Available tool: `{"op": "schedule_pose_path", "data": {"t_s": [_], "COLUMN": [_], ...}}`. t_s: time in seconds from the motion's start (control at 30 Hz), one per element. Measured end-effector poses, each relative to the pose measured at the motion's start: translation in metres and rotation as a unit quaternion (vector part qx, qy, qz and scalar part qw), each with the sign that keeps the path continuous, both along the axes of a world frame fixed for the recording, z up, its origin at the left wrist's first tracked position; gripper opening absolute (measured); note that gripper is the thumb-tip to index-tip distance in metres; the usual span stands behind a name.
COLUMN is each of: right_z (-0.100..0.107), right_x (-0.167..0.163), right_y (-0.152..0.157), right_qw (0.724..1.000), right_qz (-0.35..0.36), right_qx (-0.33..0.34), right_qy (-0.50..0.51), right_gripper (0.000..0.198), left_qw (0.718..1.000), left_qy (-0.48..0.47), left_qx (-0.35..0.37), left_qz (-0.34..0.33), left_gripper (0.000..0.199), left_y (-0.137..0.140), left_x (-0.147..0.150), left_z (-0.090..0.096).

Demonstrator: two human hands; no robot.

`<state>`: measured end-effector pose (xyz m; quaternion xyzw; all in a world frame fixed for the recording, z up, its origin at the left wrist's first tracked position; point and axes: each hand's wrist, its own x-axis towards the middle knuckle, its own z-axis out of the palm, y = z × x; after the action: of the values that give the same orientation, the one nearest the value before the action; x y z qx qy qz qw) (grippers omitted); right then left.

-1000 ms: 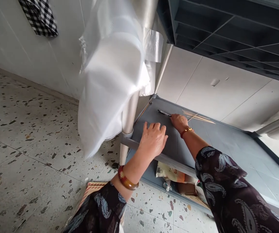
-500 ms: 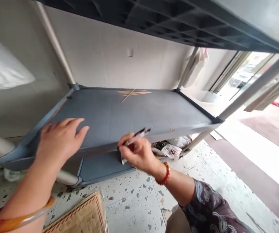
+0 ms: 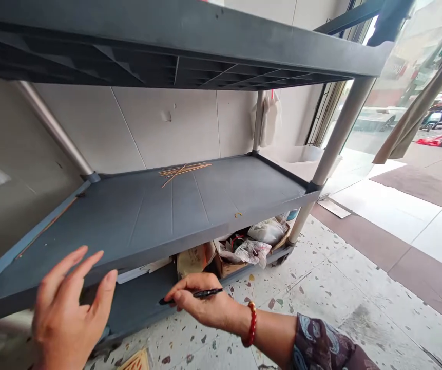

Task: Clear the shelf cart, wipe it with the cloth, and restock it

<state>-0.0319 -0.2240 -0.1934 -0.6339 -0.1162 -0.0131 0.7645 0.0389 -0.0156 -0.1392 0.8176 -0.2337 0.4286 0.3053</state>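
My right hand [image 3: 205, 300] grips a black pen [image 3: 207, 293] between thumb and fingers, its tip pointing left. It is in front of the middle shelf's front edge, over the lower shelf [image 3: 139, 300]. At the lower left my left hand [image 3: 72, 303] is raised with its fingers spread and nothing in it, close to the front edge of the grey middle shelf [image 3: 128, 226]. Toward the back of that shelf lies a loose bunch of thin wooden sticks [image 3: 184, 170]. A small yellow ring-like piece [image 3: 238, 215] sits near its front edge.
An upper shelf [image 3: 190, 33] spans overhead, held by round posts [image 3: 342, 133]. Below stands a cardboard box with plastic bags [image 3: 257, 246]. A patterned paper packet [image 3: 136, 361] lies on the speckled floor [image 3: 313, 288]. A white tub [image 3: 301, 154] stands beyond the rack.
The view has shifted, showing more of the upper shelf and street. Both hands now sit lower in the picture. The pen, upright-slanted before, now lies nearly level in my right hand.
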Motion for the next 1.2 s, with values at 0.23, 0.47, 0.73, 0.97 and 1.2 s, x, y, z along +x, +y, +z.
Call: {"op": "schedule_pose_path", "data": {"t_s": [0.23,0.47,0.73,0.97,1.2], "right_z": [0.013,0.023,-0.022,-0.062,-0.077], "right_x": [-0.022,-0.021,-0.015,-0.021,-0.029], "right_y": [-0.025,-0.025,-0.013,0.019,0.038], "right_qw": [0.981,0.975,0.974,0.983,0.949], "right_qz": [-0.015,-0.065,-0.075,-0.001,0.087], "right_qx": [0.173,0.182,0.106,-0.075,-0.302], "right_qy": [0.084,0.110,0.185,0.167,-0.025], "right_gripper": [0.026,0.025,0.036,0.036,0.052], "left_qw": [0.997,0.996,0.996,0.970,0.839], "left_qy": [-0.021,0.001,0.070,0.233,0.529], "left_qx": [0.061,0.061,0.027,-0.068,-0.058], "left_qz": [-0.051,-0.061,-0.038,0.003,-0.117], "left_gripper": [0.032,0.026,0.017,0.024,0.039], "left_y": [-0.016,-0.006,0.039,0.086,0.078], "left_x": [-0.041,-0.050,-0.051,-0.060,-0.066], "left_z": [-0.001,-0.001,-0.021,-0.051,-0.095]}}
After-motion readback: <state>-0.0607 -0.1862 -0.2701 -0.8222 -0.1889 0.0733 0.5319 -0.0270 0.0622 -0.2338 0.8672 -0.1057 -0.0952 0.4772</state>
